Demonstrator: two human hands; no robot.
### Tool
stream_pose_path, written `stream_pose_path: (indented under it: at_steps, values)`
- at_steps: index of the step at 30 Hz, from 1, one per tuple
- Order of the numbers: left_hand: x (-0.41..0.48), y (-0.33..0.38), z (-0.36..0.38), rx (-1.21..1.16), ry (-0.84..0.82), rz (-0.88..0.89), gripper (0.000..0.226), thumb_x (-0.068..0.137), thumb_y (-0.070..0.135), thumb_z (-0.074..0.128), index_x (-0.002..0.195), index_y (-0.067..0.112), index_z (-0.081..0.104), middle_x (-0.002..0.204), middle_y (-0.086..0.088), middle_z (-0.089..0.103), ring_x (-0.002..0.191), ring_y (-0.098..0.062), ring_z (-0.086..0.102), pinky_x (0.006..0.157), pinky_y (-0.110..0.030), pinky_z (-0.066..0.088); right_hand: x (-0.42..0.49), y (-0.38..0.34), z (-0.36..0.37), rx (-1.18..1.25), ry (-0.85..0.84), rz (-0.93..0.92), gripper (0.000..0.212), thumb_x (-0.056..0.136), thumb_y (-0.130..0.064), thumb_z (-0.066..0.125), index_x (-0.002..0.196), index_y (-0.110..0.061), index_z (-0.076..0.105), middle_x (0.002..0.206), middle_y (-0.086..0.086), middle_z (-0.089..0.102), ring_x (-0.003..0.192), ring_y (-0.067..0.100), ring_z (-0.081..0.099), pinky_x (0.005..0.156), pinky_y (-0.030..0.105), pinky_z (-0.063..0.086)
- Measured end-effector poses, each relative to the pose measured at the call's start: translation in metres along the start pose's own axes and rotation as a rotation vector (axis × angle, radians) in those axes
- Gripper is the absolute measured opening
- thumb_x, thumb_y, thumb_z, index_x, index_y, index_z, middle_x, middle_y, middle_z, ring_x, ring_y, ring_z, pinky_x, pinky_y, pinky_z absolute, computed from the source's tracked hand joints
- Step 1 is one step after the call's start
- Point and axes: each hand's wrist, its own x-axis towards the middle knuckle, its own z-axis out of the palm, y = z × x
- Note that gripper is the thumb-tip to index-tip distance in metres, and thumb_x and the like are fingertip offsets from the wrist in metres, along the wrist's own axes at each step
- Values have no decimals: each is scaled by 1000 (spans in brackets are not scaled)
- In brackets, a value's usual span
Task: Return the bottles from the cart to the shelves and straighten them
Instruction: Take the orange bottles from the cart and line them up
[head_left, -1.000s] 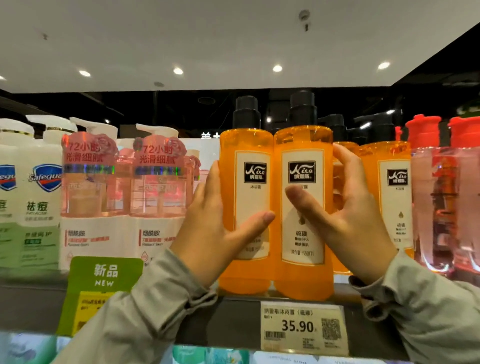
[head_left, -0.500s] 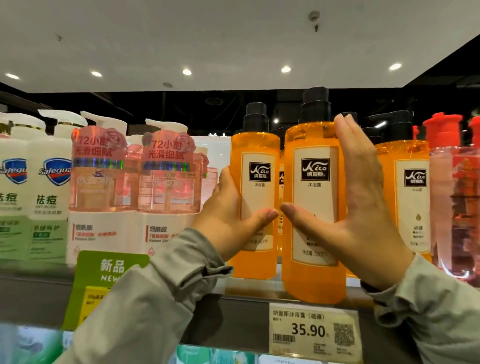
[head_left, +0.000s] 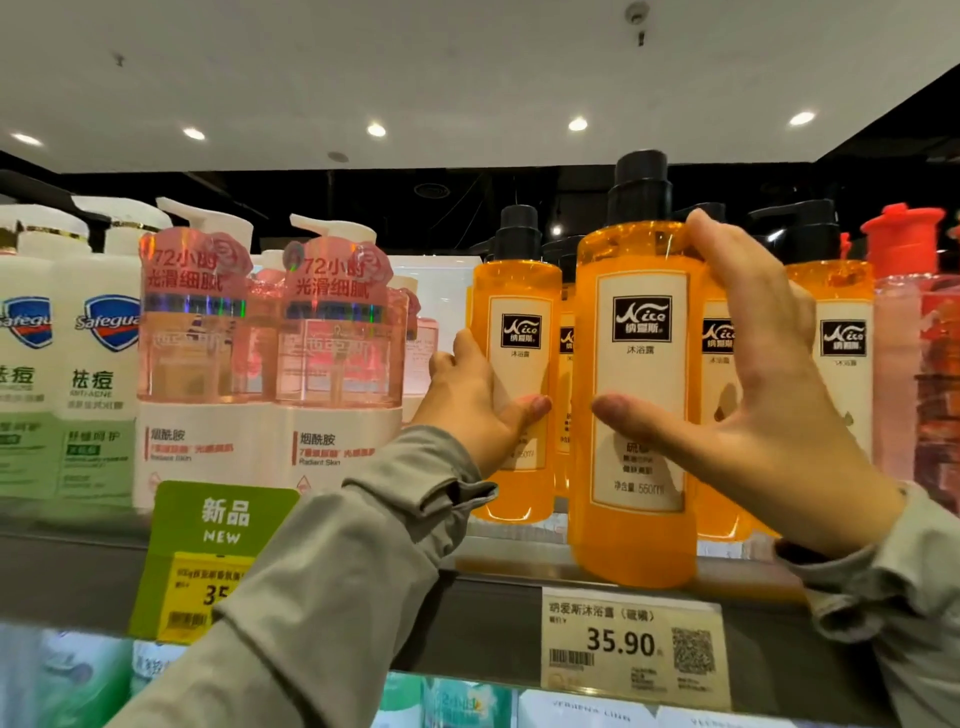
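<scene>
While both hands reach to the shelf (head_left: 493, 618), the right hand (head_left: 769, 395) clasps the front orange bottle (head_left: 639, 395), thumb across its white label and fingers (head_left: 737, 280) curved round its right side up to the shoulder. That bottle stands upright at the shelf's front edge, just above a price tag (head_left: 631, 644) reading 35.90. Further back to its left, the left hand (head_left: 478, 410) grips a second orange bottle (head_left: 519, 338), thumb on the label, fingers wrapped behind. Pink bottles (head_left: 337, 332) stand just beside.

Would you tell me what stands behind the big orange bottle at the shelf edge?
Two more orange bottles: the right rear bottle shows its label, the left rear bottle a sliver. The front bottle and right hand cover the rest.
</scene>
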Motion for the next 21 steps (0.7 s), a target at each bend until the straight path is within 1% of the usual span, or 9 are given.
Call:
stream_pose_path:
  at_steps: [3, 5, 8, 9, 12, 14, 16, 19, 21]
  values:
    - [-2, -1, 1, -35, 4, 10, 62, 86, 29, 64, 134, 16, 27, 130, -10, 38, 113, -22, 43, 99, -33, 40, 2, 3, -15, 5, -131, 9, 115, 54, -78, 59, 149, -37, 9, 150, -24, 14, 133, 6, 20, 105, 39, 24]
    - [-2, 0, 1, -54, 13, 14, 60, 86, 27, 64, 133, 17, 28, 129, -10, 39, 105, -18, 41, 97, -31, 40, 5, 2, -17, -40, -171, 7, 117, 50, -82, 56, 147, -41, 5, 151, -24, 10, 128, 2, 17, 102, 37, 19]
    - [-3, 0, 2, -67, 38, 23, 57, 85, 24, 66, 130, 16, 31, 128, -10, 42, 105, -17, 45, 92, -27, 40, 9, 2, -10, -148, -212, -12, 120, 50, -86, 50, 149, -38, 1, 152, -22, 6, 121, -6, 9, 97, 33, 13]
    - [-3, -1, 3, -73, 44, 20, 58, 85, 24, 66, 130, 15, 31, 128, -10, 44, 108, -20, 49, 94, -28, 42, 10, 3, -7, -179, -219, -13, 121, 51, -87, 48, 150, -37, 0, 152, -20, 6, 119, -5, 9, 96, 33, 13]
    - [-3, -2, 2, -76, 63, 4, 66, 84, 24, 67, 136, 14, 27, 130, -12, 45, 114, -27, 52, 98, -42, 47, 13, 6, 0, -272, -231, -10, 124, 49, -91, 41, 151, -33, 0, 154, -15, 6, 118, 3, 17, 90, 32, 14]
    - [-4, -1, 3, -70, 75, 9, 65, 85, 22, 66, 137, 14, 27, 129, -12, 44, 115, -25, 50, 98, -36, 46, 15, 8, 3, -340, -240, -7, 124, 49, -94, 37, 151, -33, -1, 154, -14, 6, 116, 9, 21, 82, 30, 15]
    - [-6, 0, 3, -53, 92, 18, 69, 88, 19, 63, 142, 12, 21, 131, -11, 41, 116, -22, 47, 95, -30, 42, 15, 8, 6, -396, -247, -7, 124, 49, -94, 34, 150, -33, -3, 155, -12, 6, 110, 11, 23, 76, 30, 14]
    - [-8, 2, 5, -32, 108, 11, 71, 90, 18, 61, 144, 11, 15, 133, -13, 38, 118, -24, 45, 97, -30, 40, 17, 5, 10, -485, -279, -14, 129, 48, -97, 36, 150, -31, -6, 156, -8, 6, 108, 13, 23, 73, 28, 10]
    - [-8, 4, 5, -22, 107, -1, 72, 90, 19, 60, 145, 11, 14, 134, -15, 36, 118, -27, 45, 99, -33, 40, 19, 4, 12, -560, -304, 5, 130, 47, -94, 35, 151, -27, -5, 157, -6, 7, 109, 15, 22, 74, 27, 9]
